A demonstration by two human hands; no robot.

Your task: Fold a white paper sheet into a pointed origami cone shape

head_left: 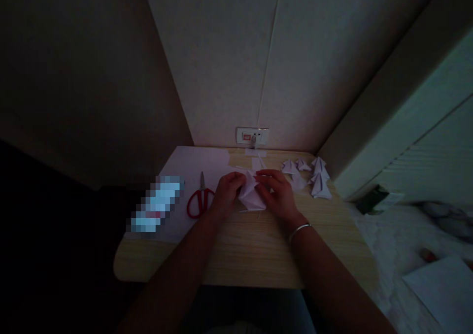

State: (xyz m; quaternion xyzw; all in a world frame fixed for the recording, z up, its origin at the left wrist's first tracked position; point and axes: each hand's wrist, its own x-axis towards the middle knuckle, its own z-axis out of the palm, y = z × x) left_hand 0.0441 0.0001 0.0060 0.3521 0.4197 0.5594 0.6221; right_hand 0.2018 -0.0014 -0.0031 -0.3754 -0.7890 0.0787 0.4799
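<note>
A folded white paper piece point(252, 195) stands between my two hands over the middle of the wooden table. My left hand point(229, 192) pinches its left edge, fingers bent. On the other side, my right hand point(274, 191), with a bracelet at the wrist, has its thumb and fingers on the paper's upper right part. Red-handled scissors point(202, 201) lie on white paper sheets point(199, 157) just left of my left hand, their tip pointing to the wall. Several small folded paper shapes point(320, 179) sit at the back right of the table.
A blurred-out bright phone-like object point(158, 206) lies on the sheets at the left. Paper scraps point(258, 161) are behind my hands. The wooden table point(254, 255) meets a wall with a socket point(253, 136). More paper point(443, 289) lies on a pale surface at the right.
</note>
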